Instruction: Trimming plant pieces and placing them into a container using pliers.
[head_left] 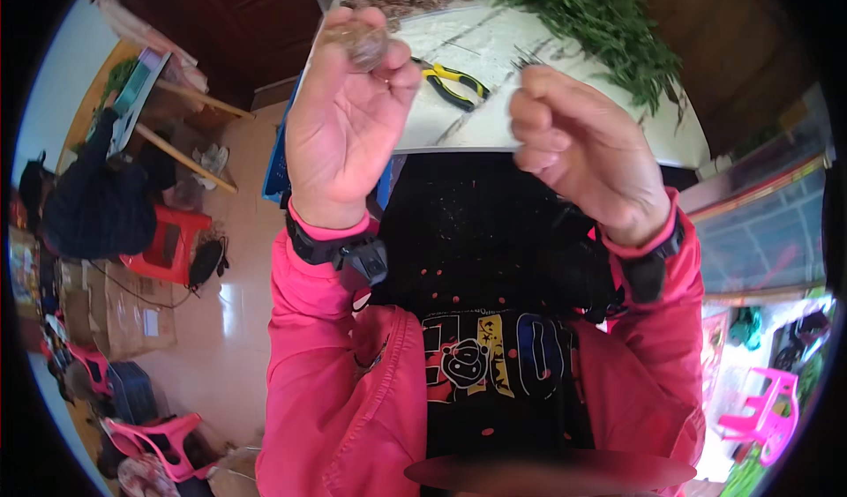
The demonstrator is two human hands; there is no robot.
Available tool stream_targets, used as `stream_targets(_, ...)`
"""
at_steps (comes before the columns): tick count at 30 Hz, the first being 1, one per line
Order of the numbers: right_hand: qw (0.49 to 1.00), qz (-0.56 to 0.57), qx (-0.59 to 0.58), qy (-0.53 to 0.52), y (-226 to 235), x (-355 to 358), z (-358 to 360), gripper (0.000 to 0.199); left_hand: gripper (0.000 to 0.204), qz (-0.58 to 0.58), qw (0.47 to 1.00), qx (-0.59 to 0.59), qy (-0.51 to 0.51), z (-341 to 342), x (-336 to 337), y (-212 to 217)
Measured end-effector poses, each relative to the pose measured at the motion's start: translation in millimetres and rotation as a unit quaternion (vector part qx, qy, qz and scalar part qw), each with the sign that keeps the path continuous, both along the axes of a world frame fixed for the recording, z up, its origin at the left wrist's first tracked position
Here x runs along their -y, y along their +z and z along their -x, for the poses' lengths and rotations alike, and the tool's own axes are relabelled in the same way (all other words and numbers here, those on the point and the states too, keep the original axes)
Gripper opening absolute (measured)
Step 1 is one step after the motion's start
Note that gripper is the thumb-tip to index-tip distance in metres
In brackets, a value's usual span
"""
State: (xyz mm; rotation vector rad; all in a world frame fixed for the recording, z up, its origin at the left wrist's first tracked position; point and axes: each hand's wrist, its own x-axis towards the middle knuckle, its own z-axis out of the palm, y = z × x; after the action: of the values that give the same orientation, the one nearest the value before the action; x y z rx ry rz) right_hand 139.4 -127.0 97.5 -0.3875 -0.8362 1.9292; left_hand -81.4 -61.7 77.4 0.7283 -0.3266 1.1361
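Fingers (pixel 403 75) of the left hand (pixel 348 131) pinch a rounded, brown lump (pixel 363 45), raised near a white, dark-veined table (pixel 476 34); the right hand (pixel 582 135) curls closed, its hold unclear, near yellow-and-black pliers (pixel 436 72).

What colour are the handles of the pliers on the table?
The pliers' handles are yellow and black, seen best in the head view.

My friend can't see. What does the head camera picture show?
A person's left hand holds up a rounded brown thing; the right hand is curled closed. Beyond them, yellow-and-black-handled metal pliers and a heap of green leafy stems lie on a white, grey-veined table.
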Motion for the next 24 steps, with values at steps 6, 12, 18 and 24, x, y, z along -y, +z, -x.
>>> stream_targets(6,0.929,-0.238,0.271,-0.083,-12,-2,13,0.013,0.023,0.097,0.978,-0.146,0.11,-3,-13,-28)
stream_targets(12,0.845,-0.316,0.406,-0.148,-24,-22,4,0.017,0.023,0.019,0.96,-0.227,0.165,-14,-9,-32)
stream_targets(18,0.823,-0.343,0.428,-0.147,-33,-27,-1,0.018,0.027,0.005,0.95,-0.255,0.18,-20,-6,-37)
stream_targets(24,0.823,-0.321,0.44,-0.162,-30,-28,-4,0.023,0.033,-0.003,0.955,-0.24,0.176,-22,-6,-36)
